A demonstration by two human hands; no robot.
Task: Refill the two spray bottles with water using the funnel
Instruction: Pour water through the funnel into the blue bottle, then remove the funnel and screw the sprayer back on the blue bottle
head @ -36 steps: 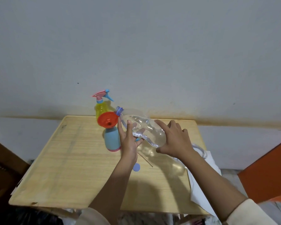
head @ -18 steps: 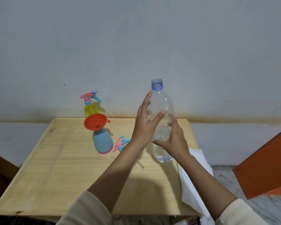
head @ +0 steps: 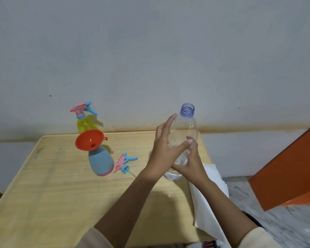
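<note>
One water bottle [head: 188,126] is being held upright at the table's [head: 61,203] 2 o'clock. The right hand [head: 191,163] is curling round it and the left hand [head: 166,151] is pressing it, fingers straight. Two spray bottles are waiting: the blue bottle [head: 100,161] is wearing the one funnel [head: 89,140], the yellow bottle [head: 85,124] is sitting at its 11 o'clock, and one loose spray head [head: 124,161] is lying at its 3 o'clock.

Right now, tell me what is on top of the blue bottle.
The orange funnel sits in the neck of the blue bottle. Its spout is hidden inside, and the opaque body hides any water. The sprayer head lies beside it.
</note>
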